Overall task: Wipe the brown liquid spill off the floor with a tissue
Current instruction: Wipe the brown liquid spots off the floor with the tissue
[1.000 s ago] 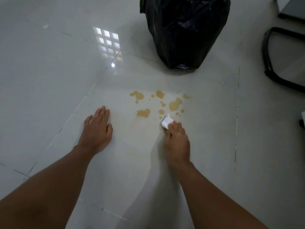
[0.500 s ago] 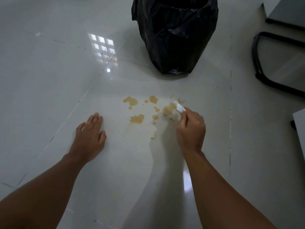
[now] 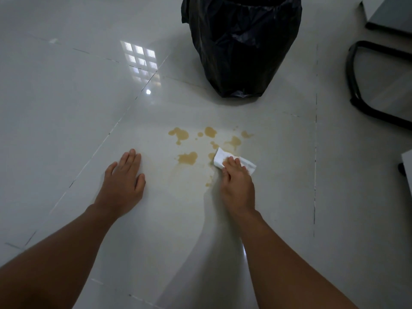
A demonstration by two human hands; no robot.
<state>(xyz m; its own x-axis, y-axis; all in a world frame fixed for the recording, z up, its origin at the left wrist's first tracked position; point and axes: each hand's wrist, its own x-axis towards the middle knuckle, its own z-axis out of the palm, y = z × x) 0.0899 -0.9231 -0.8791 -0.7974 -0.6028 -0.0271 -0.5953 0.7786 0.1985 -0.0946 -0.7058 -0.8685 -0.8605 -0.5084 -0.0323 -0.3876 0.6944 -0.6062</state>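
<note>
Brown liquid lies in several blotches [image 3: 187, 158] on the glossy white floor tile [image 3: 156, 219], with faint smears trailing toward me. My right hand [image 3: 237, 186] presses a folded white tissue [image 3: 219, 158] flat on the floor at the near right side of the spill; its fingers cover most of the tissue. My left hand [image 3: 124, 181] rests palm down on the tile, fingers spread, left of the spill and holding nothing.
A bin lined with a black bag [image 3: 242, 45] stands just beyond the spill. A black curved chair base [image 3: 356, 94] lies at the right, with grey furniture [image 3: 392, 16] at the top right and a pale edge [image 3: 408, 166] at the right border.
My right hand has come back from the far right blotches toward me and now lies flat on the tissue. The wiped blotch looks fainter and smeared. The left hand has stayed put.
</note>
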